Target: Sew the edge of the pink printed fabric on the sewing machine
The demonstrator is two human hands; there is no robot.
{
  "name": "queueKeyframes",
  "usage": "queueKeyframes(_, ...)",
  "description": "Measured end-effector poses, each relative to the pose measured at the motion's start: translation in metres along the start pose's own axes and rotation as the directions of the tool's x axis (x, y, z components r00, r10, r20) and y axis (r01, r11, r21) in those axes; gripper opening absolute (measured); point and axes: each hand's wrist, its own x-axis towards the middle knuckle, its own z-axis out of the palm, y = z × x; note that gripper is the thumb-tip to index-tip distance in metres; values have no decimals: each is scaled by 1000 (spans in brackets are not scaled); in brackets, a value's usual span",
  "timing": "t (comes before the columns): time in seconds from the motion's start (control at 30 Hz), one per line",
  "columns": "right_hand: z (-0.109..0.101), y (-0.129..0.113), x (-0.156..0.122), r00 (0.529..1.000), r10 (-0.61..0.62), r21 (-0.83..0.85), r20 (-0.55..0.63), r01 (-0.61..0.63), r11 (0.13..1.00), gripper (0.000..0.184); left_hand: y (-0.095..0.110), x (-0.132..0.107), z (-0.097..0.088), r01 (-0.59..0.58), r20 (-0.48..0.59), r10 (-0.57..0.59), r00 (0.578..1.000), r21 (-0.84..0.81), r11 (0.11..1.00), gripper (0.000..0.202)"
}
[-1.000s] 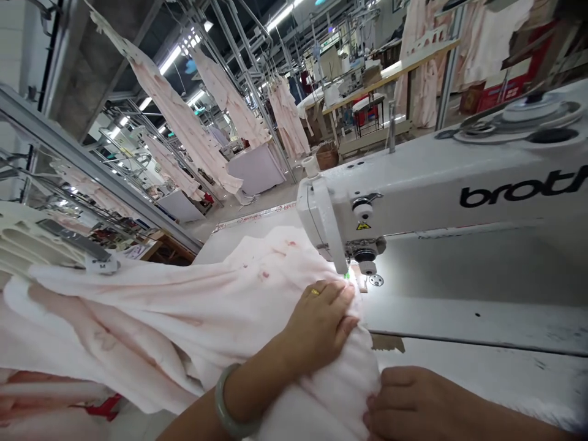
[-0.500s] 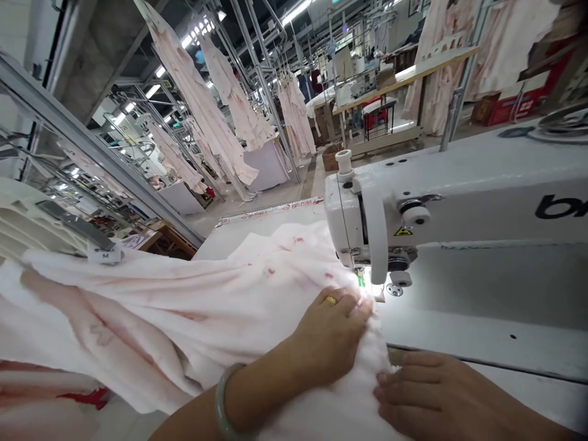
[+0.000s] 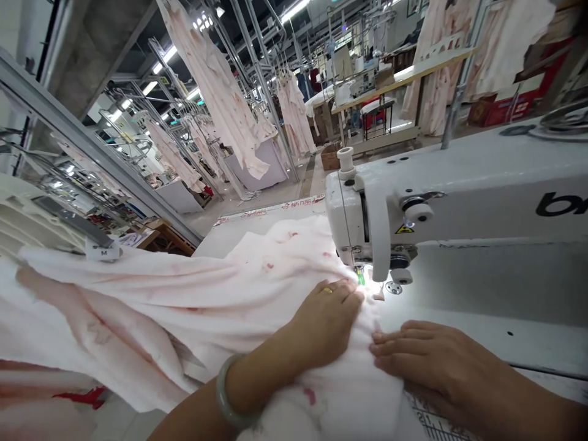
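Observation:
Pale pink spotted fabric (image 3: 248,285) spreads across the sewing machine's table, its right edge under the needle area. My left hand (image 3: 324,318), with a gold ring and a pale bangle on the wrist, lies on the fabric just before the lit presser foot (image 3: 361,279). Its fingers point at the foot, pressing the cloth down. Lower right, my right hand (image 3: 432,355) has its fingertips together at the fabric's right edge; its thumb is hidden underneath. The white sewing machine (image 3: 358,214) stands over the cloth.
A size-M label (image 3: 103,252) and stacked cream hangers (image 3: 32,220) are at the left. Printed ruler marks (image 3: 436,422) show on the table at lower right. Beyond the table, pink garments (image 3: 220,92) hang from metal rails, and a wooden workbench (image 3: 404,79) stands farther back.
My right hand has moved up along the fabric edge, farther onto the machine bed. My left hand has shifted slightly up and left. More spotted cloth and the ruler marks now show below.

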Motion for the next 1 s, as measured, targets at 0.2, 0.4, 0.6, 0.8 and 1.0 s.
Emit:
queueKeyframes(0.2, -7, 7, 5, 1000, 14, -18, 26, -13, 1000, 36, -13, 18, -4, 56, 42, -53, 998, -76, 996, 27)
queueKeyframes(0.4, -3, 18, 5, 1000, -7, -91, -14, 5, 996, 38, -13, 20, -17, 90, 82, -92, 992, 19, 996, 34)
queueKeyframes(0.6, 0, 17, 5, 996, -80, -146, -40, 73, 987, 46, 10, 3, -20, 147, 62, -154, 986, 108, 983, 29)
queueKeyframes(0.8, -5, 15, 7, 998, -31, -117, 61, 38, 992, 40, 10, -6, -5, 92, 43, -96, 994, 92, 992, 48)
queueKeyframes(1.0, 7, 22, 4, 989, 89, -98, 118, -77, 992, 35, -11, 3, 3, 24, -40, -22, 999, 43, 999, 41)
